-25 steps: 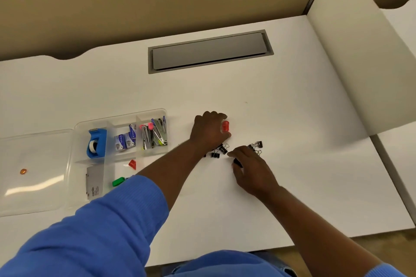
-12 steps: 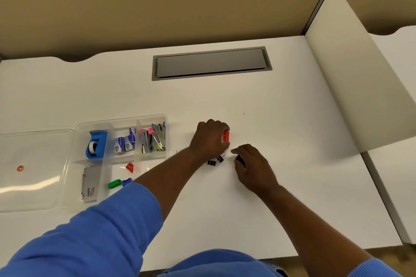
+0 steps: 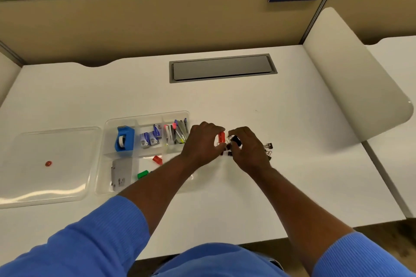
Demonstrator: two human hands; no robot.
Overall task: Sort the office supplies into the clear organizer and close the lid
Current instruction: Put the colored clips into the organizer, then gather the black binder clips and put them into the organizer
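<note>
1. The left hand (image 3: 203, 141) pinches a red clip (image 3: 221, 137); the right hand (image 3: 249, 148) grips a black clip (image 3: 236, 141).
2. The open organizer (image 3: 144, 119) lies just left of both hands on the bench (image 3: 225, 101), so the left hand is nearer.

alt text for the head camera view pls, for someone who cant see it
Over a white desk, a person's left hand pinches a small red item while the right hand grips a black binder clip. To their left sits an open clear organizer holding a blue tape dispenser, its lid flat beside it.
</note>
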